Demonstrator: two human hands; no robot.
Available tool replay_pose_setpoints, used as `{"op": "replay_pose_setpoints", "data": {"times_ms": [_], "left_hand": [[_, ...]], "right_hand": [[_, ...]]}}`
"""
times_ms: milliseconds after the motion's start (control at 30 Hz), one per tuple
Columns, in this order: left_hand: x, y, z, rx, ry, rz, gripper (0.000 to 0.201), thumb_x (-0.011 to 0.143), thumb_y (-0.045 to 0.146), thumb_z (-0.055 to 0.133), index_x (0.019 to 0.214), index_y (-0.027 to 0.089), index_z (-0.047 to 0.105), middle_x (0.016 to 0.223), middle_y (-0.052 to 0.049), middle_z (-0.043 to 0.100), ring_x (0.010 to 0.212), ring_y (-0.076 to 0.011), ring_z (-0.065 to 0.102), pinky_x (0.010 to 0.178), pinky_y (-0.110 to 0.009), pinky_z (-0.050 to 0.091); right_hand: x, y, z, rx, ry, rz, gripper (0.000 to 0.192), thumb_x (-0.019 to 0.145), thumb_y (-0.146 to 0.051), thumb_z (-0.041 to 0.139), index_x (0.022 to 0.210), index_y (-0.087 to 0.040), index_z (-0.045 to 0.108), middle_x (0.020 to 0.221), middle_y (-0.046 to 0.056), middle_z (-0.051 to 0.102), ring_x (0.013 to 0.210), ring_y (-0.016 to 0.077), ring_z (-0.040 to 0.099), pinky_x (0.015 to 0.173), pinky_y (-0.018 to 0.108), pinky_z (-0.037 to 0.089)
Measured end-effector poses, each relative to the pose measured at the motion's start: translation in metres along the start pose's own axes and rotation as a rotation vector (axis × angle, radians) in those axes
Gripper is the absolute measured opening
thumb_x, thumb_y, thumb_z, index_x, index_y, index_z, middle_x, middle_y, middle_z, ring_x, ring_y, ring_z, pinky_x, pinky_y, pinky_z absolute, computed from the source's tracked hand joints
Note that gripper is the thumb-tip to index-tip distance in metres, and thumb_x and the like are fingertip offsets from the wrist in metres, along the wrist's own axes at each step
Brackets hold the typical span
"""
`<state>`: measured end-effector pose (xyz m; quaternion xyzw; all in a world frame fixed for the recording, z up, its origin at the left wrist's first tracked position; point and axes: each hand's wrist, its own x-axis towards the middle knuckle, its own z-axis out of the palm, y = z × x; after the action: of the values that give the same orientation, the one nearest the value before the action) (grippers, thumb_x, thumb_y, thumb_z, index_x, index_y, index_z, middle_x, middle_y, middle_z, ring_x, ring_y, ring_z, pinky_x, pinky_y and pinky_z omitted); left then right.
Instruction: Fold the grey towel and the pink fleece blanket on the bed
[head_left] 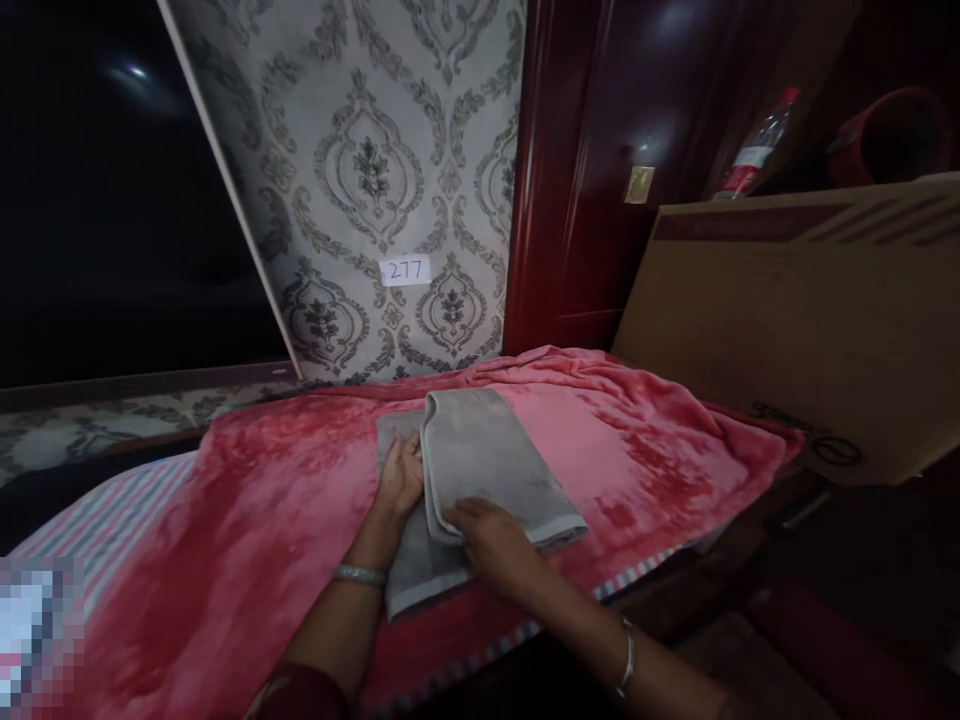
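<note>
A grey towel (487, 450) lies partly folded on a pink-red blanket, its upper layers doubled over toward the right. Part of its lower layer shows on the left, with a pale band along the near edge. My left hand (403, 472) rests palm up on that lower layer, beside the left fold, fingers loosely stretched out and apart. At the near left corner of the folded part, my right hand (491, 540) has its fingers closed on the towel's edge. Its thumb is mostly hidden.
The pink-red blanket (277, 500) covers the surface, with a striped cloth (142, 500) at left. A dark screen (135, 220) stands at left. At right are a large cardboard box (795, 320) and a bottle (754, 150). A paper marked 277 (406, 270) is on the wall.
</note>
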<state>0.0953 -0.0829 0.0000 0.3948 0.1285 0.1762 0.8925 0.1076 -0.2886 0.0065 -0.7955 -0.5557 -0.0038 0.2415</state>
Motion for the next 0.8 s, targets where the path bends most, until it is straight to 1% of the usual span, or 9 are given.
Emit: {"op": "replay_pose_setpoints", "data": {"times_ms": [67, 133, 233, 367, 467, 533, 600, 667, 800], "left_hand": [[0.004, 0.002, 0.002, 0.187, 0.043, 0.031, 0.049, 0.091, 0.051, 0.059, 0.124, 0.015, 0.06, 0.107, -0.015, 0.075, 0.106, -0.0323, 0.07, 0.09, -0.046, 0.057], [0.013, 0.005, 0.006, 0.343, 0.105, 0.052, 0.044, 0.086, 0.043, 0.067, 0.116, 0.012, 0.065, 0.098, -0.016, 0.076, 0.099, -0.0324, 0.072, 0.085, -0.043, 0.058], [0.035, 0.011, 0.013, 0.434, 0.194, 0.084, 0.043, 0.078, 0.039, 0.076, 0.108, 0.009, 0.068, 0.087, -0.015, 0.074, 0.089, -0.0316, 0.072, 0.078, -0.04, 0.058], [0.072, 0.017, 0.02, 0.578, 0.369, 0.171, 0.049, 0.073, 0.03, 0.081, 0.114, 0.011, 0.063, 0.086, -0.01, 0.072, 0.083, -0.0244, 0.07, 0.073, -0.034, 0.055], [0.092, 0.022, 0.023, 0.698, 0.493, 0.229, 0.047, 0.077, 0.022, 0.075, 0.121, 0.013, 0.058, 0.093, -0.007, 0.069, 0.08, -0.0186, 0.066, 0.073, -0.032, 0.053], [0.099, 0.029, 0.023, 0.767, 0.54, 0.264, 0.051, 0.075, 0.014, 0.072, 0.123, 0.014, 0.057, 0.094, -0.007, 0.068, 0.077, -0.0182, 0.064, 0.07, -0.03, 0.05], [0.1, 0.041, 0.018, 0.823, 0.562, 0.302, 0.061, 0.068, 0.007, 0.07, 0.127, 0.016, 0.055, 0.093, -0.007, 0.068, 0.078, -0.0196, 0.064, 0.068, -0.029, 0.048], [0.095, 0.052, 0.007, 0.871, 0.574, 0.328, 0.068, 0.064, 0.004, 0.068, 0.129, 0.018, 0.055, 0.092, -0.007, 0.068, 0.08, -0.0214, 0.065, 0.068, -0.028, 0.046], [0.082, 0.06, -0.023, 0.944, 0.604, 0.295, 0.063, 0.058, 0.006, 0.069, 0.12, 0.015, 0.061, 0.089, -0.009, 0.069, 0.081, -0.0264, 0.066, 0.069, -0.031, 0.046]], "right_hand": [[-0.01, 0.0, 0.009, -0.041, -0.021, -0.005, 0.059, 0.077, -0.002, 0.048, 0.129, -0.021, 0.067, 0.129, 0.011, 0.067, 0.123, 0.0227, 0.057, 0.105, 0.035, 0.043], [-0.016, 0.004, 0.009, -0.061, -0.018, 0.003, 0.067, 0.074, -0.002, 0.05, 0.137, -0.021, 0.063, 0.139, 0.011, 0.061, 0.129, 0.0238, 0.052, 0.109, 0.037, 0.041], [-0.018, 0.01, 0.004, -0.07, -0.037, 0.022, 0.073, 0.072, -0.001, 0.051, 0.141, -0.022, 0.06, 0.145, 0.011, 0.057, 0.133, 0.0267, 0.049, 0.11, 0.041, 0.041], [-0.016, 0.01, -0.001, -0.074, -0.035, 0.04, 0.07, 0.075, 0.002, 0.045, 0.138, -0.022, 0.063, 0.142, 0.011, 0.06, 0.134, 0.0269, 0.05, 0.109, 0.043, 0.041], [-0.013, 0.006, -0.004, -0.068, 0.003, 0.025, 0.071, 0.075, 0.004, 0.042, 0.137, -0.022, 0.063, 0.14, 0.011, 0.062, 0.132, 0.0252, 0.052, 0.109, 0.043, 0.041], [-0.011, 0.003, -0.006, -0.063, 0.043, -0.001, 0.071, 0.075, 0.004, 0.042, 0.137, -0.023, 0.063, 0.139, 0.01, 0.063, 0.131, 0.0245, 0.053, 0.11, 0.043, 0.041], [-0.009, -0.001, -0.005, -0.058, 0.083, -0.038, 0.072, 0.075, 0.004, 0.042, 0.138, -0.023, 0.063, 0.14, 0.01, 0.061, 0.133, 0.0248, 0.051, 0.112, 0.044, 0.04], [-0.007, -0.006, 0.001, -0.061, 0.097, -0.079, 0.071, 0.076, 0.003, 0.044, 0.139, -0.023, 0.062, 0.143, 0.01, 0.059, 0.135, 0.0254, 0.049, 0.113, 0.046, 0.038], [-0.008, -0.015, 0.024, -0.092, 0.026, -0.146, 0.065, 0.079, 0.002, 0.047, 0.137, -0.024, 0.063, 0.14, 0.012, 0.061, 0.132, 0.0252, 0.052, 0.111, 0.045, 0.041]]}}
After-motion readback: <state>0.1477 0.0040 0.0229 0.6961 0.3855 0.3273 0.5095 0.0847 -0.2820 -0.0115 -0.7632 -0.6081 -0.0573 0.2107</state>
